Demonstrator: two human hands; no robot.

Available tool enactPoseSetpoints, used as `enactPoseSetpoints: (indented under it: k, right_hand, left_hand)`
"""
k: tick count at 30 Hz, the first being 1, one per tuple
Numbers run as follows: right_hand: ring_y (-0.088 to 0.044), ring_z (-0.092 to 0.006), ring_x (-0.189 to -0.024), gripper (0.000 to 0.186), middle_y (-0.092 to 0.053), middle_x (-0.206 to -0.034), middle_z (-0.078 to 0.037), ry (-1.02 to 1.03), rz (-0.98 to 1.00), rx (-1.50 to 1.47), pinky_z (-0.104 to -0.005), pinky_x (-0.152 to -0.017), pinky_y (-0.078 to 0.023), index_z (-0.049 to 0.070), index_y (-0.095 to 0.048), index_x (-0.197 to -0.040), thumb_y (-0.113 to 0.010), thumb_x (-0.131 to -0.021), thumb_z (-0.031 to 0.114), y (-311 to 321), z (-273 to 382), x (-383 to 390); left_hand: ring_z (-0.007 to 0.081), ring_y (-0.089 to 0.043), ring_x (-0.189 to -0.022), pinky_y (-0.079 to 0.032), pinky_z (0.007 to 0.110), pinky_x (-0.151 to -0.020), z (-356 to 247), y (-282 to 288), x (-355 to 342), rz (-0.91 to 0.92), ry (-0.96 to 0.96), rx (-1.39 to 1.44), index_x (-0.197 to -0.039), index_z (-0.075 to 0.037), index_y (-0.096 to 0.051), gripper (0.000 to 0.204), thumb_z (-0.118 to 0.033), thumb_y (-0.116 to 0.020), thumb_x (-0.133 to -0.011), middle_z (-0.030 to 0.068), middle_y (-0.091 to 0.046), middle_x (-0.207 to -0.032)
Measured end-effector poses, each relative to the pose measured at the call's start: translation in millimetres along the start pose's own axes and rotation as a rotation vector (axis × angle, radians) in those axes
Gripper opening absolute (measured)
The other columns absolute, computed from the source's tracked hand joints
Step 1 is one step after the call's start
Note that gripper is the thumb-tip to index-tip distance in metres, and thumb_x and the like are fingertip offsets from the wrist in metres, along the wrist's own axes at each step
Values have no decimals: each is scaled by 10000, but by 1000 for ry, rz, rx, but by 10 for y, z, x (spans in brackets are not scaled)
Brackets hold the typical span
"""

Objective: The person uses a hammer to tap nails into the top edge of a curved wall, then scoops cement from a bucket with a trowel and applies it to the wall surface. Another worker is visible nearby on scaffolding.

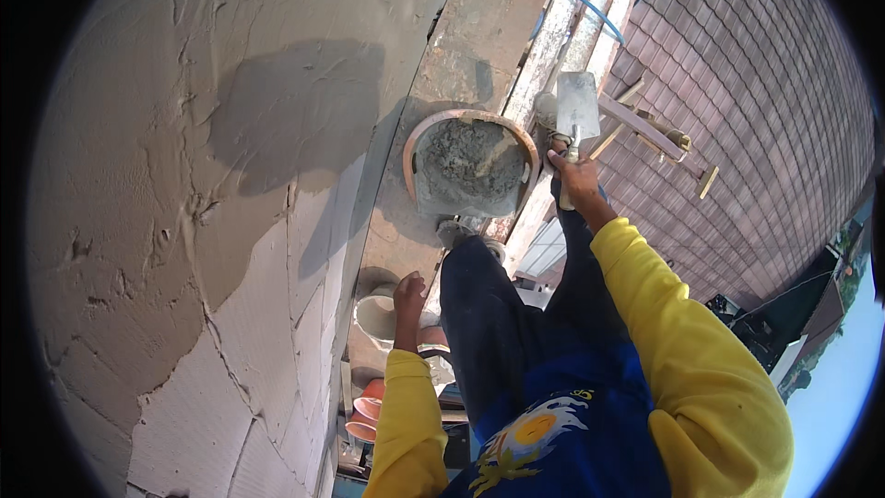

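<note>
Just right of the tub [407,169], as the head view shows it, my right hand [581,180] is closed around the handle of a trowel [578,109], fingers clamped on the grip and the thumb lying along it. The trowel sits beyond my knuckles, its flat blade pointing away from me, level with the tub's far edge and a little past it. My right arm, in its yellow sleeve [664,286], comes up from nearer me and right of the tub, elbow bent outward, wrist bare and stretched forward.

Nearer to me than the tub and slightly to its left, my left hand [408,297] is raised with the fingers curled loosely together; I cannot tell whether they close on anything. That forearm points almost straight ahead, and the hand is right beside a pale bucket [376,316]. Grey mortar [468,164] fills much of the tub. Left of it runs the partly plastered wall [120,194]; farther right spreads the tiled roof [747,83].
</note>
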State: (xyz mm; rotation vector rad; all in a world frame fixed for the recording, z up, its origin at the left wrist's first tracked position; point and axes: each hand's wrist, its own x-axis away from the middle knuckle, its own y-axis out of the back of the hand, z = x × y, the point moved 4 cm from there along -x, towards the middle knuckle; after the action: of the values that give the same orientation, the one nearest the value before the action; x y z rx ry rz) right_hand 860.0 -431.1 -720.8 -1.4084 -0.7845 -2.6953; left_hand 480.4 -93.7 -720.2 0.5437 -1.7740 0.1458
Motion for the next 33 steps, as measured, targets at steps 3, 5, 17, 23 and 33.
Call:
enactPoseSetpoints:
  k: [3,5,17,23,33]
  right_hand:
    - [-683,-392,-1204,665,-725,-1235,-248,175,15,188,-429,-1056,-507,-1,-662,-1326,-813,-894,482,-653,-369,-993]
    - [-707,-338,-1139,597,-741,-1211,-199,246,134,301,-409,-1018,-520,53,-705,-1289,-804,-903,497,-1003,-451,-1402]
    - [-697,-202,-1013,663,-769,-1070,-163,187,86,14,-345,-946,-526,-69,-712,-1225,-769,-960,536,-1355,-979,-1982]
    - [-720,-328,-1069,941,-751,-1092,-277,91,78,143,-419,-1001,-516,-180,-658,-1249,-728,-903,692,-1331,-719,-1982]
    - [-692,-446,-1162,1007,-723,-1176,-343,46,-58,318,-483,-1053,-494,-161,-652,-1291,-679,-883,760,-1108,-408,-2383]
  left_hand:
    - [253,-659,-1199,-515,401,-988,-492,-111,-1025,-184,-53,33,-1437,-27,-612,538,-422,-607,-1072,126,-700,-1299]
    - [298,-627,-1298,-456,379,-1110,-594,-197,-1831,-278,-231,-109,-1448,5,-600,544,-417,-519,-1114,173,-688,-1374]
    - [135,-548,-911,-456,295,-878,-1569,-727,-3595,-287,-351,-210,-1106,-15,-706,591,-593,-589,-1061,4,-625,-939]
    - [199,-593,-829,-495,364,-814,-1669,-861,-3416,-496,-181,-371,-939,-1,-698,736,-732,-614,-970,77,-658,-849]
    - [330,-701,-966,-520,460,-915,-2866,-1377,-3366,-499,-147,-598,-948,3,-748,802,-783,-595,-931,192,-732,-963]
